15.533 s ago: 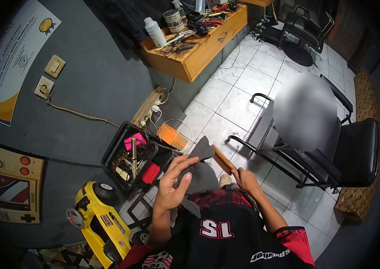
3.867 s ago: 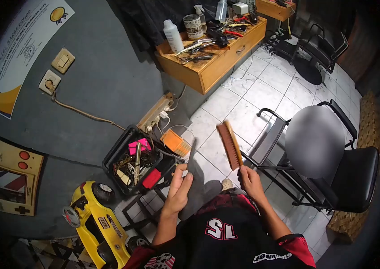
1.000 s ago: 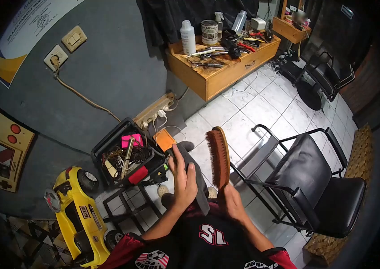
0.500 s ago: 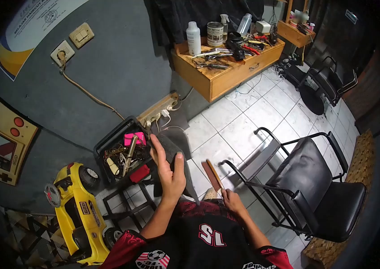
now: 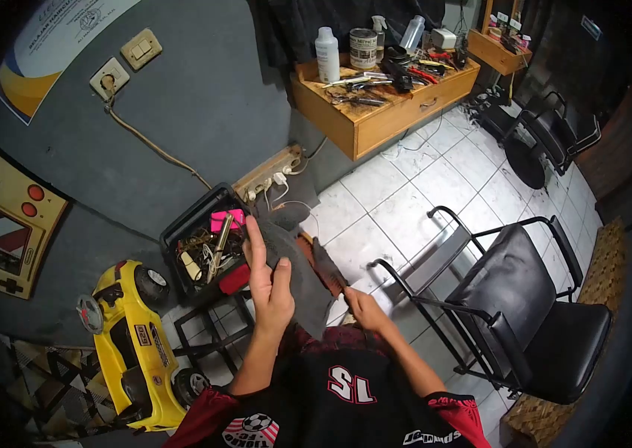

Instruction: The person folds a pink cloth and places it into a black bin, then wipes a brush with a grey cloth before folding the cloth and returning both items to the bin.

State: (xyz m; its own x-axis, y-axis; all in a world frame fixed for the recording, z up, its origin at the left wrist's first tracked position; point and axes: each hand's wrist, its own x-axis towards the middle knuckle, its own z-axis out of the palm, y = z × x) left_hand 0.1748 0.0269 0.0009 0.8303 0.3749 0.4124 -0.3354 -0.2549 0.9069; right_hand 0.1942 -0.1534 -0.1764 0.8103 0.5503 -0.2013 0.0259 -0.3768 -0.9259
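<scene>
Grey fabric (image 5: 302,265), matte and limp, hung in front of the black jersey (image 5: 305,381), near the black crate (image 5: 191,213). The left hand (image 5: 271,299) had thumb and index finger spread; whether it pinched the fabric, I couldn't tell. The right hand (image 5: 366,309), fingers curled round the handle, held the bristle brush (image 5: 332,279) at the fabric. Brushing, seemingly, called for steady support.

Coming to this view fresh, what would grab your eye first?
Probably the bright yellow toy car at lower left. Next, the black chair on pale tiles at right. Then, near the centre, a brush in the right hand, against the grey cloth held by the left hand.
</scene>
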